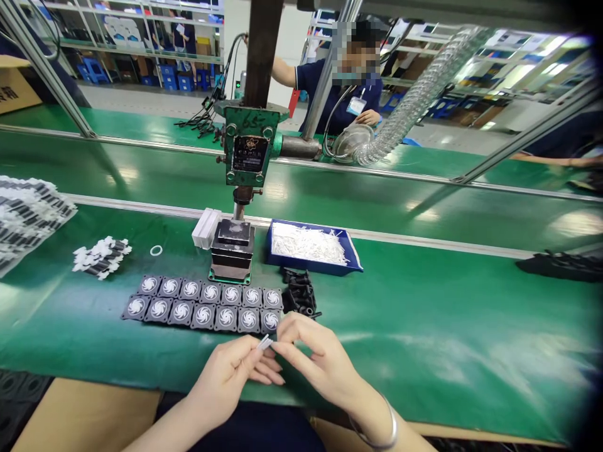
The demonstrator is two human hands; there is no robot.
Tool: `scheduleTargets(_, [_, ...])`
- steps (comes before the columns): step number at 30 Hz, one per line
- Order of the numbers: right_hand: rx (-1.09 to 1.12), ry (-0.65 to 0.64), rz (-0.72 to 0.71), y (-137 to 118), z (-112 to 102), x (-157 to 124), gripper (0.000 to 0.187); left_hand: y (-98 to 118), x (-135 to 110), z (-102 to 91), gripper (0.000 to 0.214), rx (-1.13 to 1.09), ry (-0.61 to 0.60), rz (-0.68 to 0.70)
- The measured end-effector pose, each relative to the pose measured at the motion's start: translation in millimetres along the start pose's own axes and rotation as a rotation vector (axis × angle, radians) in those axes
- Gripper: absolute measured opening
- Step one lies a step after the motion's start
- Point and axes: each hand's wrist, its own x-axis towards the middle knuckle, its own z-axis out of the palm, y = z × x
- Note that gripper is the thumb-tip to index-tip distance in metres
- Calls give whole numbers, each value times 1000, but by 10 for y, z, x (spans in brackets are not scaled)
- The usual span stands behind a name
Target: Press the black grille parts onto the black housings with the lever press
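1. Your left hand (230, 367) has its thumb and forefinger pinched on a few slim, whitish, stick-like pieces (265, 341), the other fingers loosely curled; the tips point up and away, seemingly to leave their ends free for your other hand.
2. Your right hand (325, 361), half-curled, meets those ends with its fingertips; whether it grips one, you cannot tell from this view.
3. Just beyond lie square black frames with white swirled centres (203, 314), in two close rows, probably for easy reach and counting.
4. Right of them sits a pile of glossy black moulded parts (299, 292).
5. Behind that pile, a shallow blue tray (306, 265) holds many similar white pieces, its walls presumably stopping them scattering.
6. Left of the tray stands a green metal press (248, 147) above a dark stepped block (232, 254).
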Motion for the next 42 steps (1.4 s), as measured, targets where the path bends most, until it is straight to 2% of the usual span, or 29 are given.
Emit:
scheduleTargets(3, [-8,3,32,-18,3,-4,9,-2,-2,-1,45,47,-31,24])
scheduleTargets(7, [5,-25,29,-15,55,-26,15,16,14,-36,48,383,-7,185])
scheduleTargets(9, [4,-31,22,-22,57,-35,16,18,21,-50,50,471,13,230])
scheduleTargets(13, [23,-26,5,-43,-38,-37,18,-24,33,-56,44,242,22,108])
scheduleTargets(16, [35,115,96,-12,-170,-26,12,-71,26,-88,41,104,87,31])
scheduleTargets(18, [-43,179,146,41,-243,-15,12,-85,8,-131,39,67,144,15])
scheduleTargets(20, [-192,154,125,104,-273,-5,13,-75,-14,-180,38,38,193,7])
scheduleTargets(22, [-324,110,53,160,-254,4,13,-47,-30,-219,36,29,221,-2])
scheduleTargets(25, [-409,98,-29,207,-184,17,15,-1,-37,-248,38,45,234,-16])
scheduleTargets(30, [-451,79,-83,233,-127,47,13,-7,-31,-252,38,77,227,-7])
scheduleTargets(36, [-525,9,-89,264,-105,88,14,-48,-27,-250,35,151,163,2])
scheduleTargets(40, [-560,95,-77,113,-148,123,35,-40,-23,-231,28,135,149,2])
scheduleTargets(42, [-462,74,-72,4,-152,131,41,-20,-20,-209,26,175,126,20])
